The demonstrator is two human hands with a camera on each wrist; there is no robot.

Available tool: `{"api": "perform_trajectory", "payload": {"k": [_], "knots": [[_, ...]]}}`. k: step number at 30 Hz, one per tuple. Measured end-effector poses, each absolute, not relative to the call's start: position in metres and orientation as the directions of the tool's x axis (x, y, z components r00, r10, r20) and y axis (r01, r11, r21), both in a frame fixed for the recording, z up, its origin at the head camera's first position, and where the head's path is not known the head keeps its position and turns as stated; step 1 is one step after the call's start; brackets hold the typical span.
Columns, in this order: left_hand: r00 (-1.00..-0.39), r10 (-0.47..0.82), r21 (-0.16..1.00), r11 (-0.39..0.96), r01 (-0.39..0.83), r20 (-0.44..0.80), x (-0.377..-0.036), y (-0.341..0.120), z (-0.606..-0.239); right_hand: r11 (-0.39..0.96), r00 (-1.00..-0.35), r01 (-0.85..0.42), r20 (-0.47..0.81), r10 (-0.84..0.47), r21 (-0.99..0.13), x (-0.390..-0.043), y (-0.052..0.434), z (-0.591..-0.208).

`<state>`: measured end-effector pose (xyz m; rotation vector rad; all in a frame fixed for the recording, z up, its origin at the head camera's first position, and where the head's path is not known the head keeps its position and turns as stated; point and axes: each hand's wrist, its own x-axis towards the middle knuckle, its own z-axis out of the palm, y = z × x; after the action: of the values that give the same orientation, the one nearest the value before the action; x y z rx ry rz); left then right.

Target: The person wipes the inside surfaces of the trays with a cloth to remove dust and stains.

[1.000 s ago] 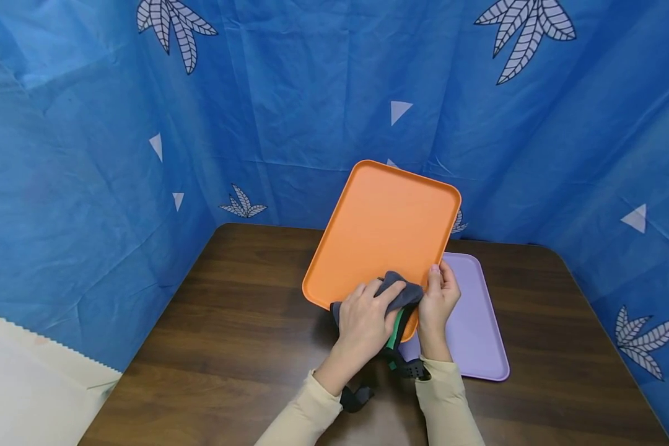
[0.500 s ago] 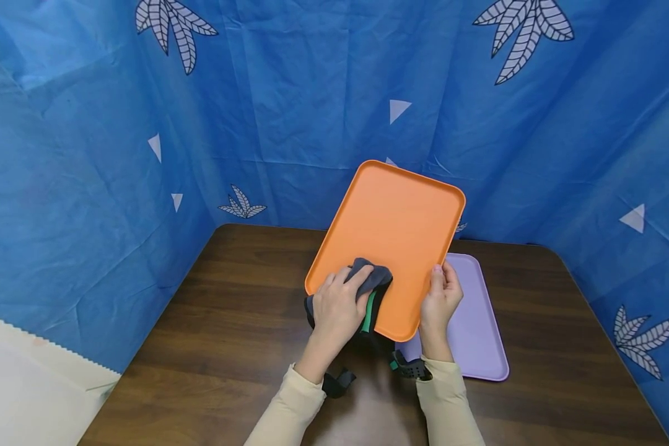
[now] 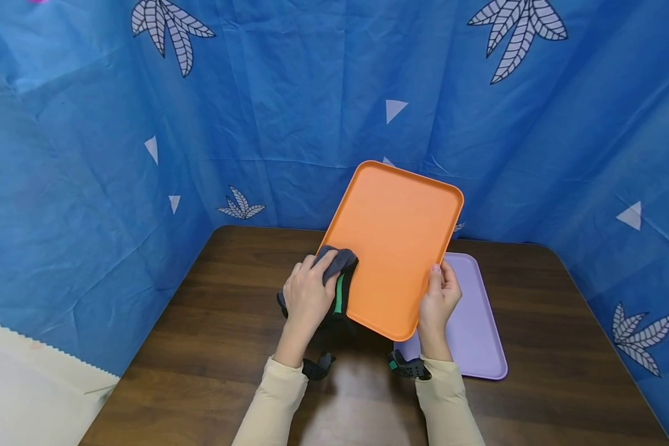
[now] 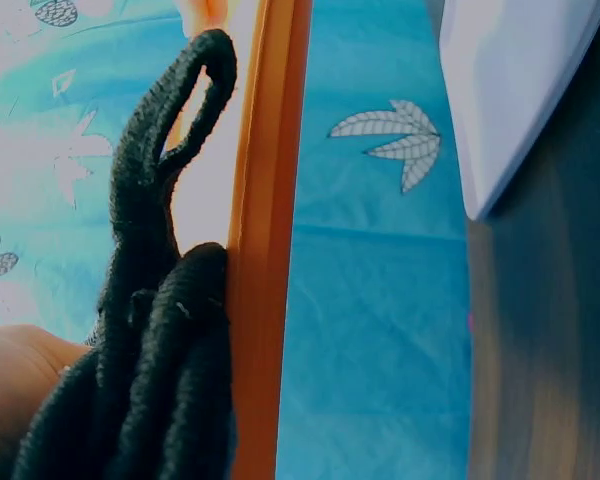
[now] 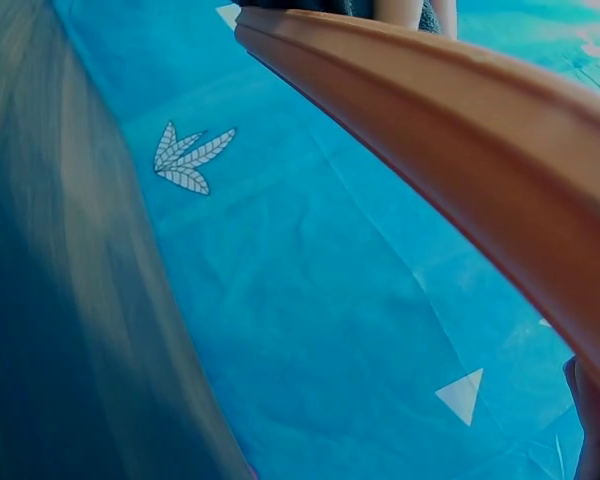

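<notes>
Your left hand (image 3: 306, 297) grips the grey cloth (image 3: 337, 261) against the tilted orange tray's (image 3: 396, 241) left edge; your right hand (image 3: 438, 297) pinches its right rim.

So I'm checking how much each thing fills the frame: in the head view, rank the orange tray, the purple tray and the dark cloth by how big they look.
1. orange tray, tilted up and closest to the camera, which may flatter it.
2. purple tray, partly hidden behind the orange one, so its true size is unsure.
3. dark cloth, bunched under the left hand.
</notes>
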<state>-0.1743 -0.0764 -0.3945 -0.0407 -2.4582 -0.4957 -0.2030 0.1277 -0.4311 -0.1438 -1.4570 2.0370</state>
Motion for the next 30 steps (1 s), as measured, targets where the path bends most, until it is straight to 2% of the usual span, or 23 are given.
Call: {"api": "perform_trajectory", "payload": {"k": [7,18,26,30], "knots": [[-0.812,-0.085,0.342,0.929,0.145,0.577,-0.174,-0.077,-0.396,-0.196,-0.799,-0.421,0.26,0.542,-0.885,-0.204,0.127,-0.431],[-0.786,-0.074,0.32,0.934,0.161,0.613,-0.168,-0.064,-0.401,-0.197,-0.801,-0.41,0.248,0.545,-0.891,-0.203,0.128,-0.431],[-0.793,0.014,0.266,0.938,0.221,0.609,-0.159,-0.037,-0.405,-0.207,-0.79,-0.429,0.254,0.558,-0.879,-0.203,0.128,-0.431],[-0.774,0.068,0.231,0.935,0.27,0.629,-0.153,-0.024,-0.406,-0.197,-0.789,-0.424,0.254,0.56,-0.884,-0.203,0.128,-0.431]]}}
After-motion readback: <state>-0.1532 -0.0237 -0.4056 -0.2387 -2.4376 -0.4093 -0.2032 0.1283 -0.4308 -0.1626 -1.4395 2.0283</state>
